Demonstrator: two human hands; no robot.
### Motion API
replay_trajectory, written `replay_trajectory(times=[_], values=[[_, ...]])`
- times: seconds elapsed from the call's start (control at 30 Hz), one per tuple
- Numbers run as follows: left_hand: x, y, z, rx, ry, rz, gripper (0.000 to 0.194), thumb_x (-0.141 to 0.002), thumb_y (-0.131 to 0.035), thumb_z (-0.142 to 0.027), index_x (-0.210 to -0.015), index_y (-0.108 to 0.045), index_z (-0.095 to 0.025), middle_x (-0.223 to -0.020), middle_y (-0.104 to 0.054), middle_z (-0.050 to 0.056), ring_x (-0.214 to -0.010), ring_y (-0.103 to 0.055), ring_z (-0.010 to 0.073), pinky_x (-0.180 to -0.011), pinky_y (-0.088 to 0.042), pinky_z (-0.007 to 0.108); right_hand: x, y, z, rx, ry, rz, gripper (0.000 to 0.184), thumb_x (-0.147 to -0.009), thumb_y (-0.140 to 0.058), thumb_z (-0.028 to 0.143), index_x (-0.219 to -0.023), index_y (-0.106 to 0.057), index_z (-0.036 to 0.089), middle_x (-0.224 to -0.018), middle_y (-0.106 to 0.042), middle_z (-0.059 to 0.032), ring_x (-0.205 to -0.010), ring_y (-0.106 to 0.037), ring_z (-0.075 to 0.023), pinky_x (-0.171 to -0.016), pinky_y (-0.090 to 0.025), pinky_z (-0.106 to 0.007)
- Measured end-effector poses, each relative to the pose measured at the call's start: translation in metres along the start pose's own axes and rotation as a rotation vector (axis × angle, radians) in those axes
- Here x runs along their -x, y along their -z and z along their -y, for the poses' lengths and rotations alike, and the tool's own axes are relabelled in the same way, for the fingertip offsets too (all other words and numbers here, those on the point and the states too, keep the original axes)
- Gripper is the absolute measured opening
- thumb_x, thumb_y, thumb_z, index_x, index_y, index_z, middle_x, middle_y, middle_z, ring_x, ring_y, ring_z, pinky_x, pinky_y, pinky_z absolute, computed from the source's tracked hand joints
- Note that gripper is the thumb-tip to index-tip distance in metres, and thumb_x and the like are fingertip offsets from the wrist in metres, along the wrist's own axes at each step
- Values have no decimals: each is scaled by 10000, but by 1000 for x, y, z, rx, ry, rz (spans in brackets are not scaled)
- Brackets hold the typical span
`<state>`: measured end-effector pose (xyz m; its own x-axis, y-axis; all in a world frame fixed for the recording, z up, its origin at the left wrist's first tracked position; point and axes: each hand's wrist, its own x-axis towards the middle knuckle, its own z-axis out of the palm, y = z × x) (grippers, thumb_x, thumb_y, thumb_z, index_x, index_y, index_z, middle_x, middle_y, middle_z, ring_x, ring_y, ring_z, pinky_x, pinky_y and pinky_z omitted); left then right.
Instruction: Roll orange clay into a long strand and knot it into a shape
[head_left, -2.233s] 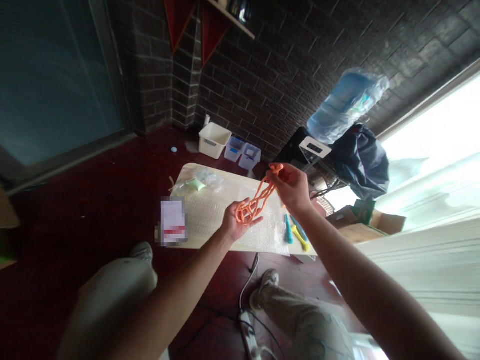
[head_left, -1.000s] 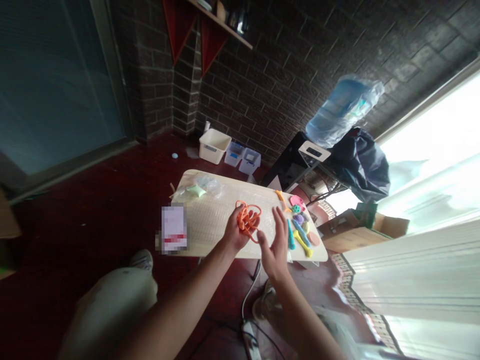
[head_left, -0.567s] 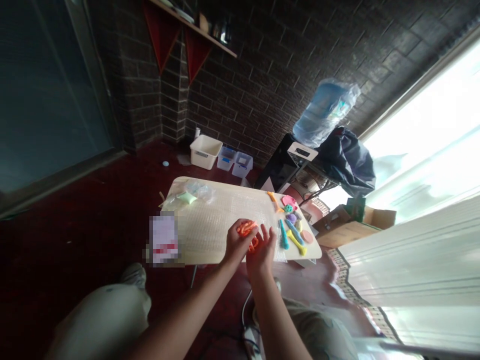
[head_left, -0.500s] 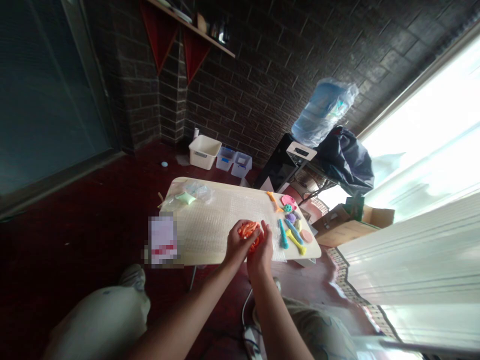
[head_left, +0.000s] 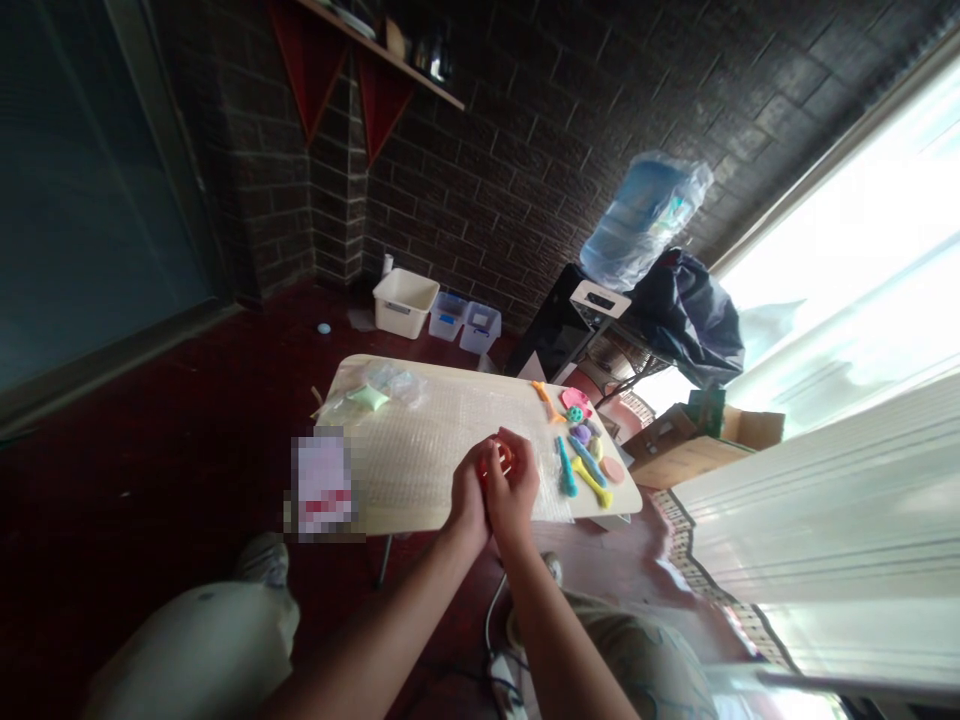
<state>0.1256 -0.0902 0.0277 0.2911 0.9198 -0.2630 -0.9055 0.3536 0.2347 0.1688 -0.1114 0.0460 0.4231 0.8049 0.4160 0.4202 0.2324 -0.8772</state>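
My left hand [head_left: 469, 492] and my right hand [head_left: 517, 488] are cupped together above the near edge of the table. Between them they hold a lump of orange modelling clay [head_left: 505, 458], mostly hidden by the fingers. Only a little of the orange shows at the top, between the thumbs and fingers. To the right of my hands lie a teal stick [head_left: 566, 466], a blue stick [head_left: 588, 463] and a yellow piece with a wide end [head_left: 592, 484], all clay-like.
On the table [head_left: 420, 470], a pale green packet [head_left: 369, 397] lies by clear plastic at the left. A purple ball [head_left: 580, 434], pink piece [head_left: 576, 401] and orange piece [head_left: 547, 402] lie at the right. Bins [head_left: 405, 303] and a water dispenser [head_left: 559, 325] stand behind.
My right hand has closed over the orange clay, its fingers now curling across the top. Less of the clay shows than before. The view has shifted slightly.
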Motion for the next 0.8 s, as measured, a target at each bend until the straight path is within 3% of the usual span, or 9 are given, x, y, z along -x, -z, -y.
replay_trajectory(times=[0.2,0.33,0.43,0.53,0.6,0.67,0.73,0.8], values=[[5,0,-10,104,68,-45,296,-782,-756,-461,-815,-663,-182,-817,-718,63,-967,-742,301,-897,-590,420,-1,7,3,205,236,330,342,-1019,-507,289,-1261,-742,238,-1314,-731,-127,-1271,-659,-306,-1103,-502,-515],[2,-1,-15,133,129,-25,189,-785,-729,-357,-855,-667,-193,-891,-720,79,-1053,-727,319,-967,-571,477,-5,7,10,269,301,488,345,-1034,-505,307,-1263,-762,272,-1313,-746,-94,-1296,-652,-306,-1147,-466,-524],[4,-4,-17,132,141,-15,97,-788,-679,-260,-843,-672,-182,-895,-727,93,-1064,-725,322,-975,-571,472,-12,8,13,340,342,527,345,-1015,-547,330,-1284,-754,269,-1367,-717,-103,-1419,-541,-349,-1238,-296,-610],[6,-7,-22,124,118,-21,102,-823,-631,-255,-858,-683,-175,-886,-737,96,-1002,-739,310,-938,-587,460,-14,16,15,434,368,545,448,-1007,-570,372,-1446,-631,309,-1559,-561,-95,-1561,-321,-378,-1257,-126,-683],[6,-9,-28,116,85,-41,139,-863,-604,-287,-868,-687,-175,-843,-728,87,-904,-746,277,-894,-599,433,-11,24,15,383,339,506,564,-1014,-559,421,-1566,-479,331,-1669,-410,-79,-1599,-231,-355,-1269,-131,-657],[5,-11,-36,104,39,-67,172,-897,-584,-317,-861,-679,-178,-793,-709,69,-793,-731,227,-842,-606,393,-7,30,16,194,223,337,602,-1037,-498,466,-1611,-386,325,-1702,-343,-80,-1597,-251,-319,-1274,-199,-607],[5,-14,-41,76,-13,-82,192,-918,-581,-342,-850,-666,-184,-775,-699,53,-735,-711,190,-807,-606,359,-5,31,16,-57,28,123,595,-1054,-415,513,-1610,-372,303,-1686,-365,-102,-1565,-334,-299,-1241,-303,-577],[7,-17,-40,17,-64,-78,225,-926,-598,-386,-839,-660,-187,-773,-700,47,-727,-706,183,-787,-603,346,-5,25,16,-275,-185,22,620,-1041,-376,569,-1592,-394,284,-1656,-414,-126,-1520,-421,-300,-1170,-419,-552]])
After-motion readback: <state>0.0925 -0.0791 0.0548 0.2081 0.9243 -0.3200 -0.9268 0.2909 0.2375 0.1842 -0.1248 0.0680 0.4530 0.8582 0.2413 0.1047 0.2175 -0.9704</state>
